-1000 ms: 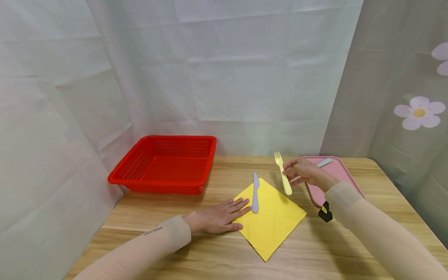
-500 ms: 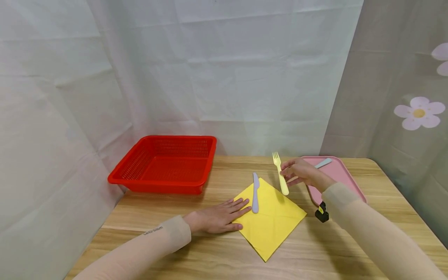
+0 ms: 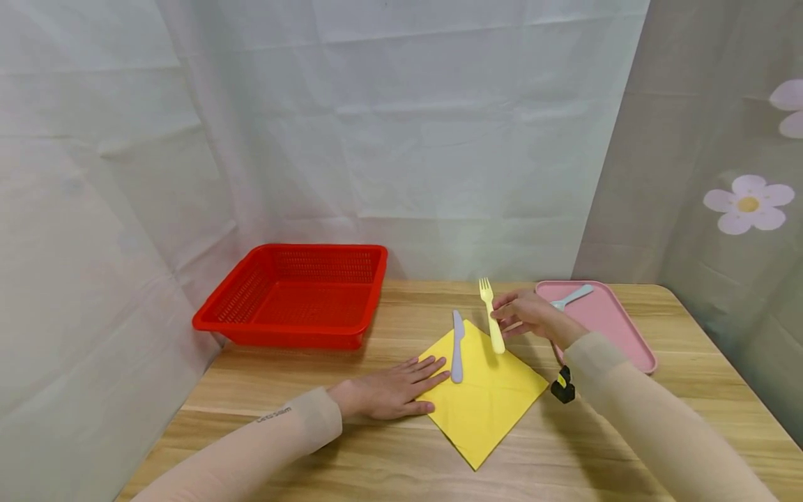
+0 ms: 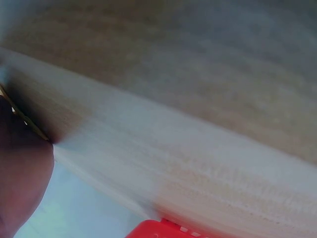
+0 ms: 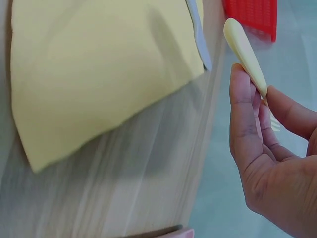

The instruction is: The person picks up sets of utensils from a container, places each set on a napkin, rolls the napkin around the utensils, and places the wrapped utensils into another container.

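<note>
Between thumb and fingers, my right hand (image 3: 530, 315) pinches a pale yellow fork (image 3: 492, 316), tines pointing away, its handle end overlapping the yellow napkin (image 3: 486, 411) in the head view. The right wrist view shows the fork's handle (image 5: 243, 52) raised above the table, with the thumb on one side and fingertips on the other. My left hand (image 3: 392, 390) lies flat with fingers spread on the napkin's left corner. A lavender knife (image 3: 457, 348) rests on the napkin, its blade tip past the upper edge. The left wrist view mostly shows blurred tabletop.
A red plastic basket (image 3: 285, 335) stands at the back left. At the right lies a pink tray (image 3: 617, 328) with a light blue utensil (image 3: 576, 294) on it, partly hidden by my right hand. White curtains (image 3: 439, 139) hang behind the wooden table (image 3: 376, 467).
My right hand has moved left with the fork, bringing it over the napkin's upper right edge and uncovering more of the light blue utensil. My left hand, the napkin and the knife stay put.
</note>
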Available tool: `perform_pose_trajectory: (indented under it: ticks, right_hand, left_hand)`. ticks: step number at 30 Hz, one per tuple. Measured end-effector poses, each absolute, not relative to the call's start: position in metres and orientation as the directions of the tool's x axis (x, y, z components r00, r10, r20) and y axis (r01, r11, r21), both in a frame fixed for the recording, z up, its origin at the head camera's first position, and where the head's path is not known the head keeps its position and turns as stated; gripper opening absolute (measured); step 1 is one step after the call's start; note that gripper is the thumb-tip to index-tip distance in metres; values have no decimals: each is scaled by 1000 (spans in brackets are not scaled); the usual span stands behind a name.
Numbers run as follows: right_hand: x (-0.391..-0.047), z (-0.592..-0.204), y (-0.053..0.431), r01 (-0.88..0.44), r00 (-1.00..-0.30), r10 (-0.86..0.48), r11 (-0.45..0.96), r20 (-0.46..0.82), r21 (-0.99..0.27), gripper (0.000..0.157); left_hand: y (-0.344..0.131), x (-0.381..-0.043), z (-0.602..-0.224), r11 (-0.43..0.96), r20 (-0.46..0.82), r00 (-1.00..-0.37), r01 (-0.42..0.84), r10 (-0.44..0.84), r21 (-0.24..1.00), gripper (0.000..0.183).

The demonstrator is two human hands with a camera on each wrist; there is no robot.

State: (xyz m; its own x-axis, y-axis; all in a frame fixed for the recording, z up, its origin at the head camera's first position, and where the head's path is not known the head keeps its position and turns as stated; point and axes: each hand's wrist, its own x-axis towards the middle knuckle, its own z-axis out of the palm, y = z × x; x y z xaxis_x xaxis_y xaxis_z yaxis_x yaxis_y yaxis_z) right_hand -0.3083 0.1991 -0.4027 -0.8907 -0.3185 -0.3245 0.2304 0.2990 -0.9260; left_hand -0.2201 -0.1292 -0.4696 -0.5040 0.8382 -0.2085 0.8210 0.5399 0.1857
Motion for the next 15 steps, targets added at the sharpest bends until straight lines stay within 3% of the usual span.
perform_pose_trajectory:
  ticks: [15]
  right_hand:
    - [-303,-424,180,274,-886,-300,274,-353,-922,21]
  left_hand:
    - [-130,-219,-469,538,-206,-501,816,840,210,69]
